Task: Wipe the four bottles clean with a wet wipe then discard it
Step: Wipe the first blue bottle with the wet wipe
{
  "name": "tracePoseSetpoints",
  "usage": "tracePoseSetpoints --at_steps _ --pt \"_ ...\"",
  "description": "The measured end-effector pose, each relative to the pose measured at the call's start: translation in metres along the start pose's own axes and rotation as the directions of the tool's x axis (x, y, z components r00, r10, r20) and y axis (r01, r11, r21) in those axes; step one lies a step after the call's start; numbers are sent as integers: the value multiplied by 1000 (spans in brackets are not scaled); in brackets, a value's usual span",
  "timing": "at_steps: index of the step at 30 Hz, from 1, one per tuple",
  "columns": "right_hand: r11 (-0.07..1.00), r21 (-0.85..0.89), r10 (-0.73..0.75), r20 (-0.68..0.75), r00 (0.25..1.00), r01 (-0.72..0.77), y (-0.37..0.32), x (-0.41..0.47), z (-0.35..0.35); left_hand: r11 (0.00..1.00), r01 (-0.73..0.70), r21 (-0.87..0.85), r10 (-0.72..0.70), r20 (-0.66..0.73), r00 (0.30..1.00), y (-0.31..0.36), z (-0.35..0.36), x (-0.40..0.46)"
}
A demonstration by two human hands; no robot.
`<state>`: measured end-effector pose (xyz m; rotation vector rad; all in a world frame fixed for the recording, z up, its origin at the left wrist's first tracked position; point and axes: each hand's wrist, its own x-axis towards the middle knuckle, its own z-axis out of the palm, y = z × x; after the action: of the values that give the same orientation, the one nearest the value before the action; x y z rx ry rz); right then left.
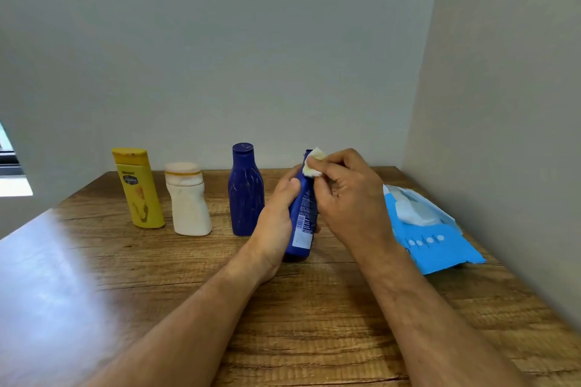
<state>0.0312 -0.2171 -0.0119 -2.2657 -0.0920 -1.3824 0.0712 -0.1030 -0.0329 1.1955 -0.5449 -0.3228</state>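
Blue bottle is held above the counter, left hand in firm grip around its body. Right hand pinches the wet wipe against the neck. Wiping underway; three bottles stand streaked, awaiting their turn.

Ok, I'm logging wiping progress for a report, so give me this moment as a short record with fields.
left hand: grips held blue bottle, tilted
right hand: presses wet wipe near the bottle's top
standing on table: yellow bottle, white bottle, dark blue bottle
wipe pack: right of the hands, open, a wipe sticking out
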Motion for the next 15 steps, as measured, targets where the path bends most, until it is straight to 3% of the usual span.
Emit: tracePoseSetpoints --at_steps 6,8,11,13,15 --pt "997 -2 -78 201 977 80 1 -10 -8 999 9 -44 -11 -32 999 0 -5 1" --pt "998 -7 -58 175 983 60 1 -8 -6 1000 6 -9 -6 -42 999 0 -4 1" --pt "999 -35 -9 19 1000 9 0 -1 -3 998 8 62 -7 -20 1000 0 -1 0" --pt "1000 -11 27 -58 998 -28 -1 2 -2 998 13 56 -12 -12 1000 1 1 -1" --pt "999 27 48 -48 998 -47 -2 1 -4 1000 30 6 -29 -21 999 0 1 -1"
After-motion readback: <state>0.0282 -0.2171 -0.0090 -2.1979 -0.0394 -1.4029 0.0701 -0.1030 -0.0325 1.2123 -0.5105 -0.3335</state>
